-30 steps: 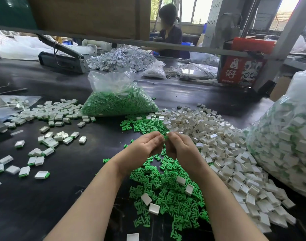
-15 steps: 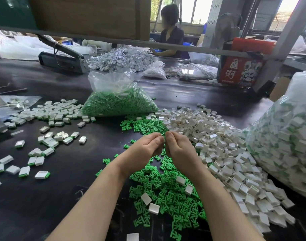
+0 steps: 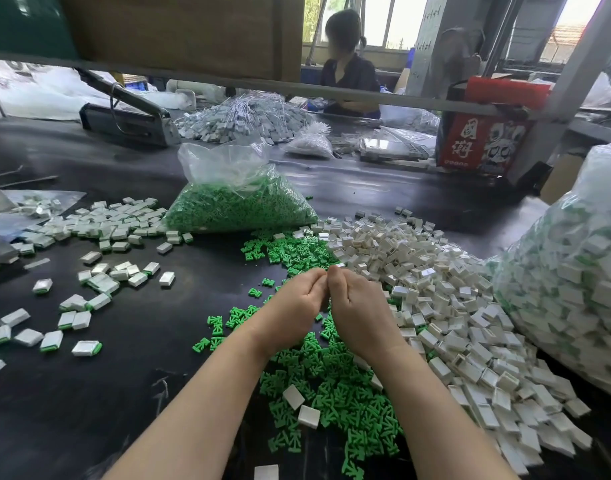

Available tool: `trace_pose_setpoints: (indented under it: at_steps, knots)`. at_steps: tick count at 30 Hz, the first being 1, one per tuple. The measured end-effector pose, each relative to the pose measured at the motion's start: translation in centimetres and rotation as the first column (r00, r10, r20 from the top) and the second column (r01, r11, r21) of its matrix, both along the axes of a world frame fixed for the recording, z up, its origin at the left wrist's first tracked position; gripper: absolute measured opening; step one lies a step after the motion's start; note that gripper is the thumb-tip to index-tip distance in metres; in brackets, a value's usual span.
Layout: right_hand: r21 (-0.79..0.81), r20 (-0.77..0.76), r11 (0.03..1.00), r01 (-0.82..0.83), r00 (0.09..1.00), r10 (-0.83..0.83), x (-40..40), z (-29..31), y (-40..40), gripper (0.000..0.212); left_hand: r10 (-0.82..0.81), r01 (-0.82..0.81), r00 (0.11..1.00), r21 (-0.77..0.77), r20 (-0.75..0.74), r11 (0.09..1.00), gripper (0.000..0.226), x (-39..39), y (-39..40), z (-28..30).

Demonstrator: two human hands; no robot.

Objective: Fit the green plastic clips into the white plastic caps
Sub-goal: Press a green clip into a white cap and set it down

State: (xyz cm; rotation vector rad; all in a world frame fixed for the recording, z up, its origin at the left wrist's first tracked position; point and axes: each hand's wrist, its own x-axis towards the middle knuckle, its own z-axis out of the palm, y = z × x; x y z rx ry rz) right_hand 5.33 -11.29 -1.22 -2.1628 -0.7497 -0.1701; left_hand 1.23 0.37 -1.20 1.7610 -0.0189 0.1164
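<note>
Dark table (image 3: 89, 393), wide, filling most of the view. At far right, large clear sack (image 3: 571, 292) full of white pieces with green edges, resting on the table. Left of the sack and touching its foot, long heap of white plastic caps (image 3: 446, 306), spreading from mid table down to the lower right. Behind the middle, clear bag of green parts (image 3: 238, 206), open at the top, lying on the table. In front of this bag and running toward the near edge, loose pile of green plastic clips (image 3: 332, 382), with a few white caps lying on top of it. On the left side, scattered white caps with green ends (image 3: 99, 282), well apart from the pile.

Above the green pile, left hand (image 3: 293, 306) and right hand (image 3: 359, 306), raised off the table, backs up, fingers curled inward, thumbs touching each other at the tips. Whatever sits between the fingers is hidden by the hands themselves; cannot tell if a clip or a cap is pinched there. Nearest loose clips just under and beside both wrists, nearest caps just right of the right hand.
</note>
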Motion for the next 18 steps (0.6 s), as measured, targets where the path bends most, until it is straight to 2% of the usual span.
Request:
trace_pose_setpoints:
  at_steps: [2, 6, 18]
  knots:
    - [0.018, -0.003, 1.000, 0.020, 1.000, -0.020, -0.02, -0.08, 0.21, 0.045, 0.003, -0.003, 1.000, 0.005, 0.003, 1.000, 0.025, 0.13, -0.07, -0.17]
    - [0.021, -0.003, 0.999, 0.050, 0.999, -0.050, 0.15, -0.41, 0.43, 0.045, 0.018, -0.019, 1.000, 0.060, 0.005, 0.998, 0.026, 0.26, -0.07, -0.39]
    - [0.000, 0.010, 0.998, 0.064, 0.998, -0.064, 0.58, -0.99, 0.86, 0.044, 0.046, -0.047, 0.999, 0.092, 0.008, 0.995, 0.026, 0.46, -0.33, -0.76]
